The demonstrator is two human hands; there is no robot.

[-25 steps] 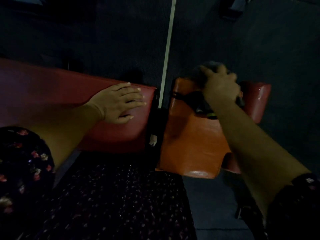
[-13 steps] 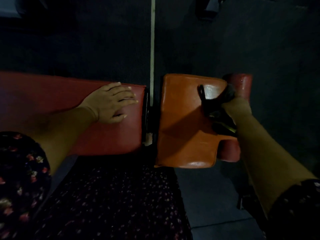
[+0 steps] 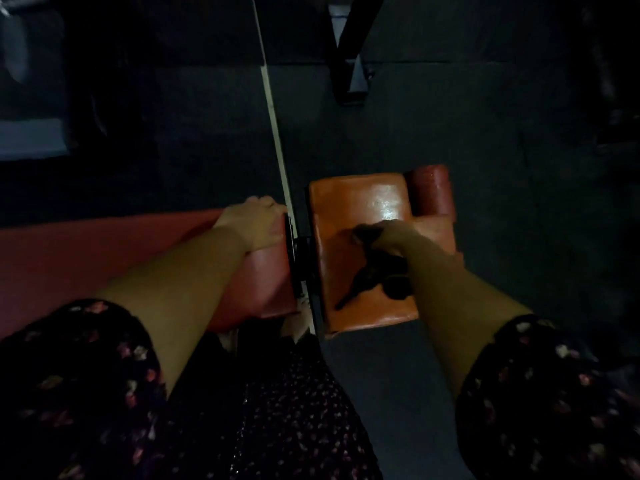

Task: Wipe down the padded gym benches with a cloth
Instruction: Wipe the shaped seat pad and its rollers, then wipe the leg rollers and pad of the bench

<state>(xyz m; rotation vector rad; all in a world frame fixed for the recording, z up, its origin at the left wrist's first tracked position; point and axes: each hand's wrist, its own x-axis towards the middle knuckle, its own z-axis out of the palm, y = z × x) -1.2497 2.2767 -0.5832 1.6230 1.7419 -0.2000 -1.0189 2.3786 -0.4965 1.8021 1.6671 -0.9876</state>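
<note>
Much of what we see is lost in dim light: the dark cloth [image 3: 375, 277] shows only as a crumpled black mass trailing from under our right hand [image 3: 384, 235], its weave impossible to make out, and it lies on the orange seat pad [image 3: 360, 209] near the pad's middle. Our right hand's grip appears clenched on the cloth's upper end, though the fingers are mostly hidden beneath the wrist. Our left hand [image 3: 254, 221] rests at the end of the long red bench pad [image 3: 104, 251], fingers curled over its far corner; whether that grip is pressing or merely resting we cannot tell. The orange pad is glossy vinyl, rectangular with rounded corners, catching a bright sheen near its far right. A darker red roller pad [image 3: 431, 194] sits touching its far right corner. A narrow black metal gap [image 3: 301, 258] separates the two pads. Dark floor [image 3: 485, 133] lies open beyond and to the right of the worktop, crossed by a pale line [image 3: 273, 123]
</note>
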